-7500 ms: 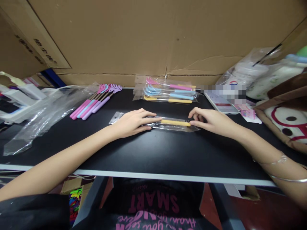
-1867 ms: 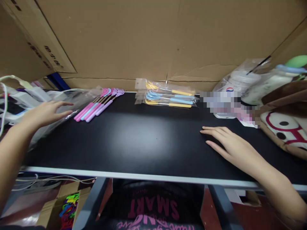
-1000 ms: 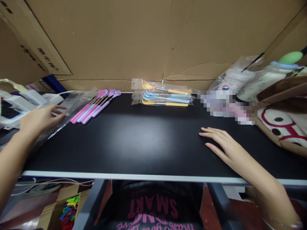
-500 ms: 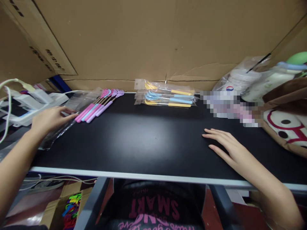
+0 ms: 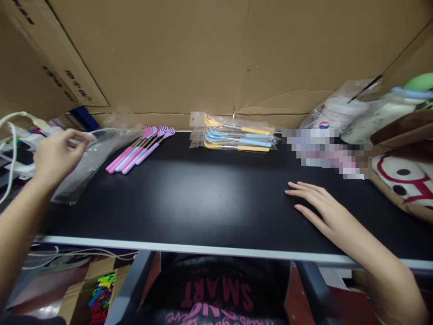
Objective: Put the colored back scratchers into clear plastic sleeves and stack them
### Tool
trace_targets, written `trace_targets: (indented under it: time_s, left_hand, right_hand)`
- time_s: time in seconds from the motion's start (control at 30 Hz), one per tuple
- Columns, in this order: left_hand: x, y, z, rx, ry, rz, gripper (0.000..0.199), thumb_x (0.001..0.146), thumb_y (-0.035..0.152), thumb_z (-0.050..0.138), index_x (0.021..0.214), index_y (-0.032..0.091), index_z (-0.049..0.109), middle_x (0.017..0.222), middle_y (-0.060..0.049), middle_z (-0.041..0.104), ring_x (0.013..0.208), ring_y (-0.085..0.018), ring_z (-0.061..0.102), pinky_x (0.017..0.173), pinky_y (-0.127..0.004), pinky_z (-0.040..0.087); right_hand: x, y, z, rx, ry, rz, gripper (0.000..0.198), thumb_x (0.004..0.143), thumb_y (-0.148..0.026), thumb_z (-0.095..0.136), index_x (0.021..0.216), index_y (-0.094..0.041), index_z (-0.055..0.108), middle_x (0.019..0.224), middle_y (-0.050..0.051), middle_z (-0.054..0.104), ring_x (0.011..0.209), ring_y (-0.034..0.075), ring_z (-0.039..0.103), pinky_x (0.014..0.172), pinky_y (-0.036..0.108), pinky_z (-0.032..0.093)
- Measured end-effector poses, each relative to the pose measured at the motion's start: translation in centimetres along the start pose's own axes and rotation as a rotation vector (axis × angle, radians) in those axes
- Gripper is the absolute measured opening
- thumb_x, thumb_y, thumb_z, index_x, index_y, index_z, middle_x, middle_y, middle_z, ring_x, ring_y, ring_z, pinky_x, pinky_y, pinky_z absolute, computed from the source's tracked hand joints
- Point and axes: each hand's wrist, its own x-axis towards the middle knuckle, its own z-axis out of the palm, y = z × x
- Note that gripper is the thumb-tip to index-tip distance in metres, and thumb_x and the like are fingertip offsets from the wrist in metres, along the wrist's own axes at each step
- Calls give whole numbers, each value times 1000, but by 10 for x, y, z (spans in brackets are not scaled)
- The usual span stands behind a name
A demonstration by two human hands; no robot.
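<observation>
At the left side of the desk my left hand (image 5: 59, 151) is raised, thumb and fingers pinched together on a clear plastic bag (image 5: 84, 174). The bag hangs down from the fingers and trails back along the desk. To its right lie several loose back scratchers (image 5: 138, 151) with pink, light blue and purple handles and claw-shaped heads pointing away. Several yellow and blue back scratchers (image 5: 240, 134) lie stacked in clear bags at the back middle. My right hand (image 5: 314, 201) rests on the right part of the desk, fingers stretched out, holding nothing.
White power strips and cables (image 5: 20, 140) crowd the left edge. A bagged cup (image 5: 338, 113), a bottle (image 5: 389, 110) and a brown plush bag (image 5: 402, 167) stand at the right. Cardboard (image 5: 203, 54) walls the back. Below the desk is a box (image 5: 76, 298) of colourful pieces.
My left hand has risen from the desk and moved slightly left, lifting the plastic bag away from the loose back scratchers. My right hand has stayed still.
</observation>
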Motion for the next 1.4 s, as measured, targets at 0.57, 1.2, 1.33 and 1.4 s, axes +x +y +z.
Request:
trace_targets:
  time_s: [0.57, 1.2, 1.33, 1.4]
  left_hand:
    - [-46, 232, 13, -1192, -262, 421, 10, 90, 31, 60, 97, 25, 62, 92, -2, 63, 55, -9, 43, 46, -23, 33]
    - [-72, 231, 32, -1173, -345, 461, 15, 87, 29, 61, 96, 18, 67, 95, -3, 60, 85, -15, 58, 69, -26, 48]
    - [-66, 206, 26, -787, -13, 726, 22, 94, 22, 52, 90, 19, 73, 88, -4, 60, 82, -17, 54, 74, -30, 45]
    - [-66, 202, 25, -596, 50, 873, 23, 97, 26, 53, 93, 21, 75, 89, -4, 63, 84, -19, 54, 77, -33, 44]
  right_hand:
    - [62, -63, -34, 289, -259, 23, 39, 99, -51, 51, 124, -25, 64, 128, 11, 72, 118, 29, 69, 104, 49, 53]
    - [130, -79, 9, 970, -341, 230, 15, 86, -28, 58, 99, -21, 58, 66, -6, 57, 52, 11, 56, 53, 25, 43]
    - [137, -57, 1, 538, -445, 44, 20, 89, -30, 50, 98, -19, 64, 71, -2, 59, 63, 14, 54, 64, 29, 43]
    - [138, -54, -1, 349, -529, 12, 24, 91, -32, 49, 103, -19, 66, 79, 2, 64, 71, 17, 57, 68, 30, 42]
